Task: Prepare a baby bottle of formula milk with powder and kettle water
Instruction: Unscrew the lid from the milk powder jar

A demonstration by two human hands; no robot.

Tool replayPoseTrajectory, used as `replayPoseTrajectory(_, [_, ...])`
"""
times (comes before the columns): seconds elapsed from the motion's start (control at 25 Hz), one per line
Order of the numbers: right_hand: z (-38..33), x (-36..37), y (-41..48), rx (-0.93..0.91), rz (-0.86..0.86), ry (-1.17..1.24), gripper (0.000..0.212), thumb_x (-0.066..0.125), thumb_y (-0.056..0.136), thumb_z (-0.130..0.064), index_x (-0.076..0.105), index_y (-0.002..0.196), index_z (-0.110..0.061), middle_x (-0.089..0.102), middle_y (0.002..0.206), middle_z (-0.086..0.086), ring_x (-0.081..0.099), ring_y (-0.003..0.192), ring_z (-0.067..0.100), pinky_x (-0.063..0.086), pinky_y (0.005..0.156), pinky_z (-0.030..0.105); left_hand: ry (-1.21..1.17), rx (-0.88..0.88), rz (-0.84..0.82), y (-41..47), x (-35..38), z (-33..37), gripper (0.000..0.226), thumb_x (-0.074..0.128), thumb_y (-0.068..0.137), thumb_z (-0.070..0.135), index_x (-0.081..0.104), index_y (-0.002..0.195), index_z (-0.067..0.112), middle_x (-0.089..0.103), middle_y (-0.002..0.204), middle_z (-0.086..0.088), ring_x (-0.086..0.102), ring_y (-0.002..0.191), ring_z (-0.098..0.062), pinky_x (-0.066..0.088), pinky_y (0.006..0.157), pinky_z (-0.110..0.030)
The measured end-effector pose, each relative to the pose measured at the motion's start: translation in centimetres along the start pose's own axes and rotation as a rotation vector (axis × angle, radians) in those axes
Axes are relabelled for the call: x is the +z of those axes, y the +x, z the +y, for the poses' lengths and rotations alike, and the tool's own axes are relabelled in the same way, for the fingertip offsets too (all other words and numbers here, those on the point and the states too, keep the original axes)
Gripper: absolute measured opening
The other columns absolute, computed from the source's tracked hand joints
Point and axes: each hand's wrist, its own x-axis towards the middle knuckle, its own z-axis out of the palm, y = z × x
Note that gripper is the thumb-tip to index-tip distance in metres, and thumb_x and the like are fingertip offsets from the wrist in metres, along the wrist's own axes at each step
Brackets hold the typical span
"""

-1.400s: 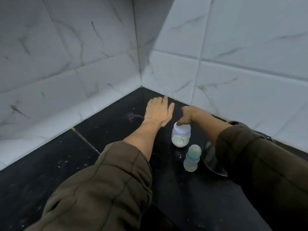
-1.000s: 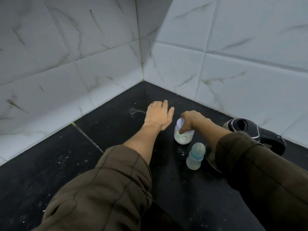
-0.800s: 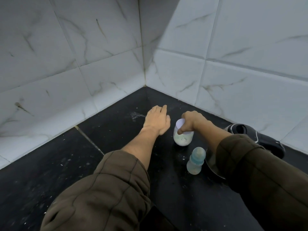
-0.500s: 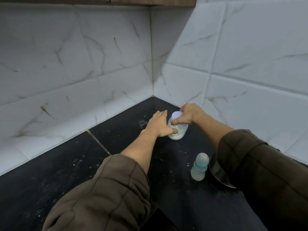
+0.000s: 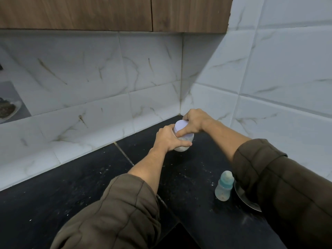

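A small clear jar of white formula powder [image 5: 181, 148] with a pale lilac lid [image 5: 180, 126] is tilted, near the corner of the black counter. My left hand [image 5: 168, 138] wraps around the jar's body. My right hand [image 5: 195, 121] grips the lid from above and behind. A small baby bottle [image 5: 224, 186] with a teal cap stands upright on the counter to the right, apart from both hands. The kettle's shiny rim [image 5: 245, 198] shows just right of the bottle, mostly hidden behind my right sleeve.
White marble-look tiled walls meet in a corner [image 5: 181, 97] just behind the jar. Wooden cabinets [image 5: 111, 13] hang overhead. The black counter [image 5: 71, 187] carries scattered white specks. A dish [image 5: 8, 110] sits in a recess at the far left.
My left hand went from lying flat on the counter to gripping the jar. My right hand closed over the lid and the jar tilted. The view tilted upward, revealing the cabinets.
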Motion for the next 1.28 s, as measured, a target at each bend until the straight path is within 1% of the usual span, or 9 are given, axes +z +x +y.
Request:
replayPoseTrajectory(0.2, [-0.7,0.1,-0.2,-0.135,-0.051,-0.067,0.054,0.088,0.053,-0.059,0.076,0.09,-0.022,0.07,0.085,0.003,0.066,0.089,0.026,0.057,0.073,0.04,0.043,0.013,0.012,-1.2,-0.7,-0.4,0.075,0.092,0.05,0.059,0.068,0.112,0.026,0.072,0.098,0.009,0.067,0.097,-0.018,0.058,0.09,-0.039])
replayPoseTrajectory(0.32, [-0.6,0.4,-0.3,-0.267,-0.15,-0.168,0.067,0.094,0.06,-0.042,0.071,0.122,-0.032,0.068,0.107,-0.004,0.061,0.103,0.022,0.056,0.087,0.038,0.144,0.029,-0.049,-1.5,-1.0,-1.2,0.078,0.09,0.047,0.065,0.066,0.112,0.03,0.069,0.099,0.009,0.063,0.101,-0.021,0.057,0.09,-0.041])
replayPoseTrajectory(0.52, [-0.8,1.9,0.1,-0.224,-0.227,-0.057,0.117,0.089,0.067,-0.03,0.022,0.163,-0.03,0.038,0.158,-0.002,0.042,0.143,0.024,0.044,0.111,0.037,0.165,0.002,-0.055,-1.5,-1.4,-1.8,0.075,0.091,0.049,0.065,0.064,0.108,0.028,0.067,0.099,0.008,0.063,0.101,-0.021,0.056,0.09,-0.041])
replayPoseTrajectory(0.68, [-1.4,1.9,0.3,-0.06,-0.147,-0.02,0.105,0.082,0.065,-0.069,0.048,0.15,-0.018,0.057,0.144,0.004,0.058,0.127,0.027,0.051,0.105,0.044,0.179,-0.026,-0.051,-1.5,-1.2,-2.3,0.074,0.09,0.051,0.064,0.066,0.108,0.024,0.068,0.1,0.006,0.061,0.103,-0.02,0.056,0.088,-0.039])
replayPoseTrajectory(0.8, [-1.7,2.1,0.4,-0.113,-0.18,-0.063,0.078,0.089,0.071,-0.043,0.059,0.139,-0.021,0.064,0.133,0.0,0.061,0.113,0.02,0.053,0.097,0.035,0.202,-0.009,-0.062,-1.8,-1.1,-2.8,0.078,0.091,0.056,0.061,0.066,0.12,0.024,0.069,0.105,0.007,0.061,0.103,-0.019,0.055,0.09,-0.036])
replayPoseTrajectory(0.92, [-2.4,2.8,0.3,-0.223,-0.238,-0.033,0.095,0.087,0.072,-0.02,0.041,0.154,-0.024,0.049,0.149,-0.002,0.051,0.135,0.022,0.047,0.106,0.034,0.195,-0.019,-0.036,-2.2,-1.5,-3.5,0.081,0.092,0.06,0.06,0.063,0.126,0.022,0.067,0.11,0.005,0.056,0.101,-0.016,0.052,0.091,-0.034])
replayPoseTrajectory(1.04, [-3.3,3.4,0.7,-0.181,-0.206,0.022,0.115,0.089,0.068,-0.047,0.026,0.161,-0.021,0.039,0.159,0.003,0.043,0.143,0.026,0.043,0.112,0.039,0.209,-0.043,-0.013,-2.3,-2.2,-4.1,0.083,0.091,0.059,0.063,0.062,0.124,0.021,0.068,0.111,0.004,0.058,0.104,-0.019,0.053,0.091,-0.037])
replayPoseTrajectory(1.12, [-3.8,3.6,1.1,-0.14,-0.177,-0.015,0.102,0.085,0.067,-0.062,0.043,0.151,-0.02,0.054,0.146,0.004,0.056,0.128,0.027,0.05,0.104,0.04,0.208,-0.062,-0.012,-2.5,-2.7,-4.5,0.082,0.09,0.055,0.064,0.063,0.12,0.023,0.068,0.107,0.005,0.061,0.104,-0.021,0.055,0.09,-0.039])
replayPoseTrajectory(1.28, [-5.3,3.6,1.4,-0.23,-0.262,-0.065,0.084,0.09,0.07,-0.027,0.051,0.145,-0.03,0.059,0.136,-0.002,0.058,0.119,0.022,0.051,0.099,0.037,0.207,-0.062,-0.007,-3.2,-3.5,-5.7,0.083,0.091,0.055,0.063,0.063,0.123,0.024,0.068,0.107,0.007,0.062,0.103,-0.019,0.055,0.09,-0.037])
